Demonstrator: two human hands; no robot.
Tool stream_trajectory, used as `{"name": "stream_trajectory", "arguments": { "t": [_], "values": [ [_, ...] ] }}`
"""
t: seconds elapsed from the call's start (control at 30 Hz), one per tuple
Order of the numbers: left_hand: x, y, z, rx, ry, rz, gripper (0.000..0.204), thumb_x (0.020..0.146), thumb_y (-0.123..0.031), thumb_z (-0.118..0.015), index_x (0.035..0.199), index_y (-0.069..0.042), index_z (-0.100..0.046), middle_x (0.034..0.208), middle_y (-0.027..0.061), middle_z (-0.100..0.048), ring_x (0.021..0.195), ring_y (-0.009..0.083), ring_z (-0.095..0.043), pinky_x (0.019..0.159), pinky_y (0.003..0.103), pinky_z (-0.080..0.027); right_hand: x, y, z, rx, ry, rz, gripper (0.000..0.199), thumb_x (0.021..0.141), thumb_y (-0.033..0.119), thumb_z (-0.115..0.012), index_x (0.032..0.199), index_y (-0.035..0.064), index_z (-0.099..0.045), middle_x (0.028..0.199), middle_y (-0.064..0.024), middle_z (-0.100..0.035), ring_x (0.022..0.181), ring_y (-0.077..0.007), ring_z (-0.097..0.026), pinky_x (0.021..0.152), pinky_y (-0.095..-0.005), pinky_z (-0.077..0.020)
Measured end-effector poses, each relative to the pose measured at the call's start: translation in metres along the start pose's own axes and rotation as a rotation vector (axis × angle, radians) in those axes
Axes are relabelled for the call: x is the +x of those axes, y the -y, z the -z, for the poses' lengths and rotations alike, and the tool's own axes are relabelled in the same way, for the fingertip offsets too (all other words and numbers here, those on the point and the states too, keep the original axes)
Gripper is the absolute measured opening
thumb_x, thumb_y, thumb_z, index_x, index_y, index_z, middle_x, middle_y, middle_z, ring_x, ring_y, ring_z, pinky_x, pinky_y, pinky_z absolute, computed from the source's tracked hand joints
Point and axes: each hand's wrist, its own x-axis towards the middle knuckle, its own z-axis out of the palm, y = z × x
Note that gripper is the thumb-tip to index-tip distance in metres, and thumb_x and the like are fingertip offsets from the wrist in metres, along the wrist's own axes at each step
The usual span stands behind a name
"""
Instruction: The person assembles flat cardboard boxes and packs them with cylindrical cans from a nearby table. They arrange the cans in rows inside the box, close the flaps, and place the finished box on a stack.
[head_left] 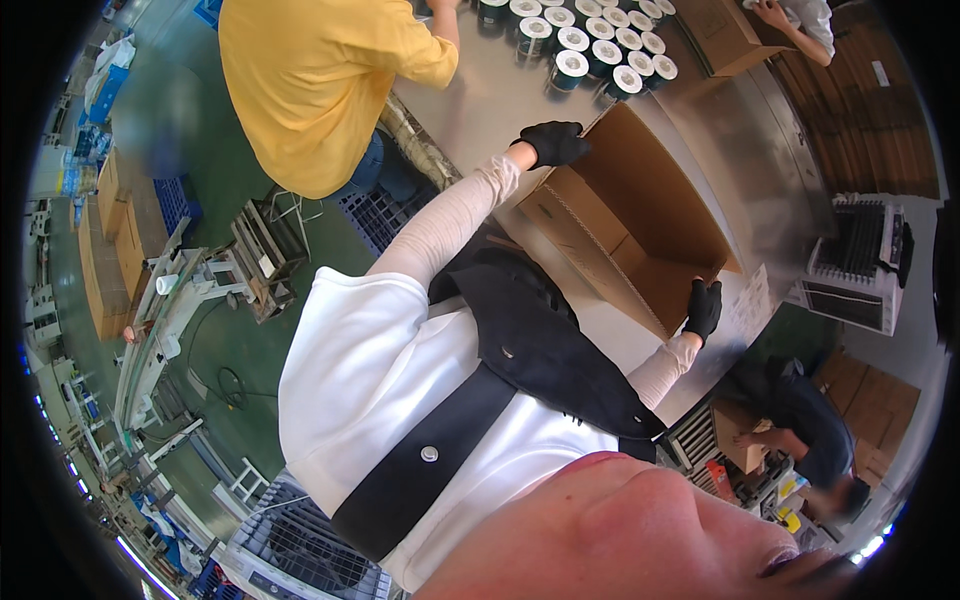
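An open brown cardboard box [640, 215] lies tilted on a metal table [770, 160], its flaps spread. My left hand [555, 143], in a black glove, grips the edge of the box's far flap. Wearing the same kind of glove, my right hand [703, 308] holds the near corner of the box at the table's edge. Both sleeves are light-coloured. My own white top with a dark apron fills the lower middle of the view.
Several dark round cans with white lids [590, 45] stand at the table's far end. A person in a yellow shirt [320, 80] stands beside them. Another person's hand [775, 14] touches a second carton [725, 35]. A crouching person [800, 430] holds a small box. A white machine [860, 265] stands on the right.
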Motion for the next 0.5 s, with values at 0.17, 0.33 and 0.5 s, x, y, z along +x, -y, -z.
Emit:
{"name": "stream_trajectory", "arguments": {
  "t": [0.17,0.33,0.5],
  "values": [
    [-0.0013,0.0003,0.0005,0.001,-0.002,0.001,0.050,0.084,-0.044,-0.047,0.115,-0.005,-0.053,0.113,0.0193,-0.058,0.106,0.0346,-0.055,0.089,0.043,-0.042,-0.0045,0.0038,0.0029,0.006,0.019,-0.026,0.052,0.078,0.036,-0.054,0.120,0.0052,-0.050,0.107,-0.0226,-0.061,0.101,-0.0386,-0.057,0.084,-0.0429,-0.0448],
    [-0.0044,-0.0009,0.0011,-0.012,-0.009,-0.011,0.049,0.083,-0.042,-0.047,0.111,-0.003,-0.054,0.111,0.0213,-0.058,0.104,0.0359,-0.055,0.089,0.043,-0.042,-0.0033,-0.0013,0.0010,0.006,0.008,-0.032,0.056,0.078,0.039,-0.054,0.123,0.0056,-0.048,0.109,-0.0238,-0.060,0.103,-0.0389,-0.056,0.086,-0.0427,-0.0440],
    [-0.0009,0.0024,-0.0011,-0.017,-0.012,-0.011,0.048,0.082,-0.040,-0.047,0.110,-0.002,-0.056,0.110,0.0224,-0.059,0.104,0.0368,-0.056,0.090,0.042,-0.042,-0.0012,-0.0009,-0.0007,-0.032,0.025,-0.069,0.059,0.078,0.041,-0.054,0.125,0.0057,-0.047,0.110,-0.0237,-0.060,0.104,-0.0388,-0.056,0.086,-0.0426,-0.0440]
  ]
}}
